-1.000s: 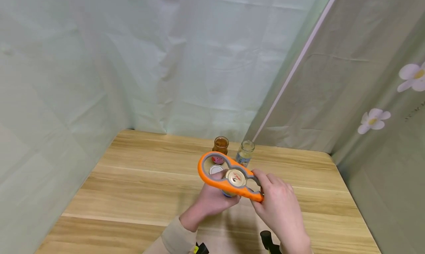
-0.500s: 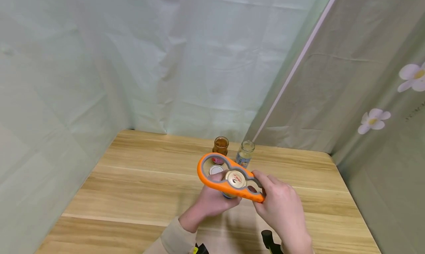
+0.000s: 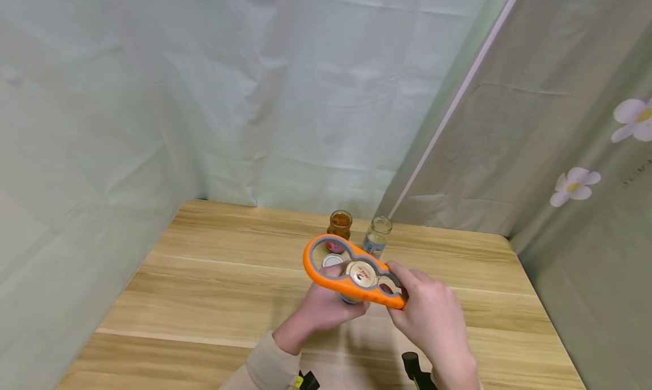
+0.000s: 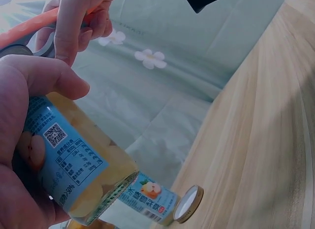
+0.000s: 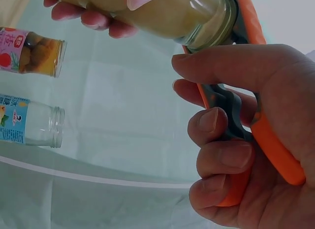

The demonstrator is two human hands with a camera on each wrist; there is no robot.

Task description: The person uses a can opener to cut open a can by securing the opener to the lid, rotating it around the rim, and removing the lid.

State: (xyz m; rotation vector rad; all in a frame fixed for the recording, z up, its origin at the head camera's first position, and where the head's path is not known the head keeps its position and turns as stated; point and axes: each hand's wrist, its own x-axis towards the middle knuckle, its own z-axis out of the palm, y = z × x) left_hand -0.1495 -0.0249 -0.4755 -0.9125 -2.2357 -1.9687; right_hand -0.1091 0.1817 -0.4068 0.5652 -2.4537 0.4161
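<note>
My left hand (image 3: pixel 328 309) grips a glass jar (image 4: pixel 78 155) with a blue label and pale fruit pieces inside, held tilted above the table. Fitted around the jar's gold lid (image 3: pixel 362 273) is an orange and grey jar opener (image 3: pixel 312 265), its middle opening on the lid. My right hand (image 3: pixel 433 313) grips the handle end of the opener, fingers curled round both orange arms in the right wrist view (image 5: pixel 236 155). The left fingers hide part of the jar's body.
Behind the hands stand a lidless jar (image 3: pixel 338 223) with a pink label and dark contents, and a lidless blue-labelled jar (image 3: pixel 376 244). A loose lid (image 3: pixel 333 260) lies in front of them on the wooden table (image 3: pixel 219 288). Curtains (image 3: pixel 305 95) enclose the back and sides.
Hardly anything differs. The right hand and the jar opener's handle end have shifted very slightly to the right; both hands keep their hold.
</note>
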